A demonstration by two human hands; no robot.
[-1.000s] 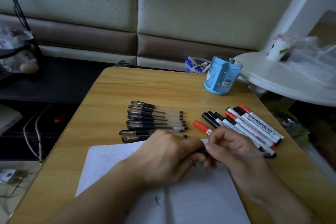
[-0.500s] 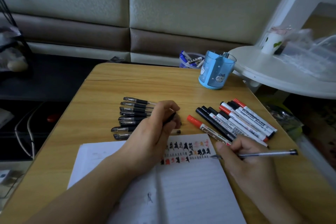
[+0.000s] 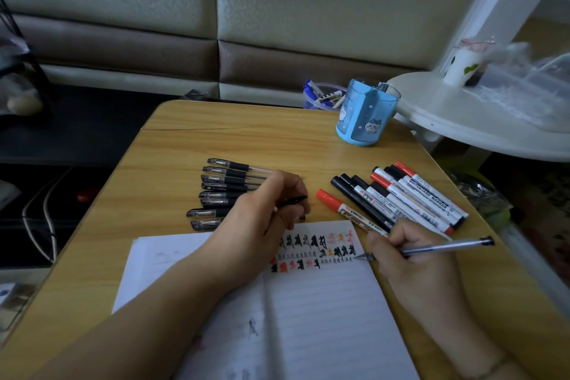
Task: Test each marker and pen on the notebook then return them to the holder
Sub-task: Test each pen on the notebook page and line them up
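My right hand grips an uncapped clear-barrelled pen, its tip touching the open lined notebook at the end of rows of black and red test marks. My left hand rests on the notebook's top edge and pinches the pen's black cap. Several black gel pens lie in a row on the wooden table, partly hidden by my left hand. Several black and red whiteboard markers lie to the right. The blue cartoon holder stands at the far right of the table.
A clear tub of blue pens sits behind the holder. A white round side table with a cup and plastic bags juts in on the right. A padded wall is behind. Cables and a dark shelf lie to the left of the wooden table.
My hands have come apart, pulling the cap off the pen. My left hand has kept the cap and my right hand has brought the pen tip down onto the page.
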